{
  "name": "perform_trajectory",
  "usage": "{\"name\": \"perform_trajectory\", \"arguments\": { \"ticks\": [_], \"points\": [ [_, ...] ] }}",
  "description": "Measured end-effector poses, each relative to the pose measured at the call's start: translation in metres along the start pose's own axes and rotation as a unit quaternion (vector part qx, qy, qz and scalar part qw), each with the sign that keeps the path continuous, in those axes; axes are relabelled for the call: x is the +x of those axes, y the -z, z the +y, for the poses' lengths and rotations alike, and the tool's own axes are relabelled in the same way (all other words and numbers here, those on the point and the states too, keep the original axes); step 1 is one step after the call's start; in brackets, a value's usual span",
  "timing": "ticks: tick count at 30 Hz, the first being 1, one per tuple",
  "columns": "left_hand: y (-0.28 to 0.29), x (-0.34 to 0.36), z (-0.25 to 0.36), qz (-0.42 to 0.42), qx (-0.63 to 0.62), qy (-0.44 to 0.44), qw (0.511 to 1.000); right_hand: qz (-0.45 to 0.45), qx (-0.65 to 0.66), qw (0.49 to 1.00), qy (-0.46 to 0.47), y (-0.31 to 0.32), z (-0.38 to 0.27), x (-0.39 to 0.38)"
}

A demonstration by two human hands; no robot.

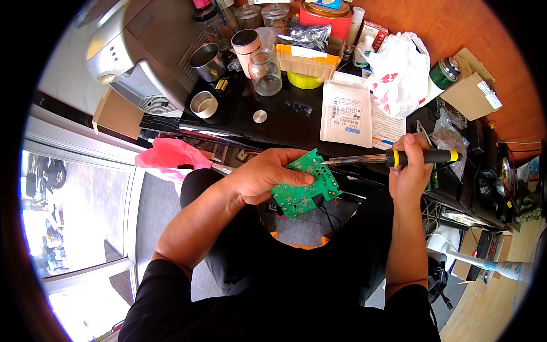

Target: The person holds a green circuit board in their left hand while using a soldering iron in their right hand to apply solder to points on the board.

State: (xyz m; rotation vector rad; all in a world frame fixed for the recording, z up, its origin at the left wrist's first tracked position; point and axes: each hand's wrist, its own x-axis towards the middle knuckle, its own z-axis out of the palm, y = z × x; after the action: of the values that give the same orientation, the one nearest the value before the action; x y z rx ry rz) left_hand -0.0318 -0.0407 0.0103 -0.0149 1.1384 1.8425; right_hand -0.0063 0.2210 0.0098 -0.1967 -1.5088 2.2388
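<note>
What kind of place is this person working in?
Probably a small repair shop or home workbench: a soldering iron meets a green circuit board, beside a cluttered dark table of jars, and a glass door faces outdoors.

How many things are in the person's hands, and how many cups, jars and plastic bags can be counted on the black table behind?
Green circuit board, in the left hand: 1
Soldering iron, in the right hand: 1
Cups: 3, a metal cup, a pink cup, a small white cup
Clear glass jar: 1
White plastic bag: 1
Total: 7
</note>
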Motion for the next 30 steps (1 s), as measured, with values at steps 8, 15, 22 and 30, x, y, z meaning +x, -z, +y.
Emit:
{"name": "perform_trajectory", "arguments": {
  "ticks": [8,15,22,30],
  "points": [
    [0.0,0.0002,-0.001,0.0,-0.004,0.004,1.0,-0.006,-0.012,1.0,0.001,-0.0001,-0.0016,-0.0012],
    [0.0011,0.0011,-0.002,0.001,0.0,0.007,1.0,-0.007,-0.001,1.0,-0.001,0.0034,0.0017,0.0011],
    [0.0024,0.0017,-0.0024,-0.007,0.0,0.005,1.0,-0.004,0.002,1.0,0.005,0.0037,0.0036,0.001],
    [0.0023,0.002,-0.0032,-0.009,-0.001,0.002,1.0,-0.013,-0.001,1.0,0.003,0.0019,0.0001,-0.0004]
  ]
}}
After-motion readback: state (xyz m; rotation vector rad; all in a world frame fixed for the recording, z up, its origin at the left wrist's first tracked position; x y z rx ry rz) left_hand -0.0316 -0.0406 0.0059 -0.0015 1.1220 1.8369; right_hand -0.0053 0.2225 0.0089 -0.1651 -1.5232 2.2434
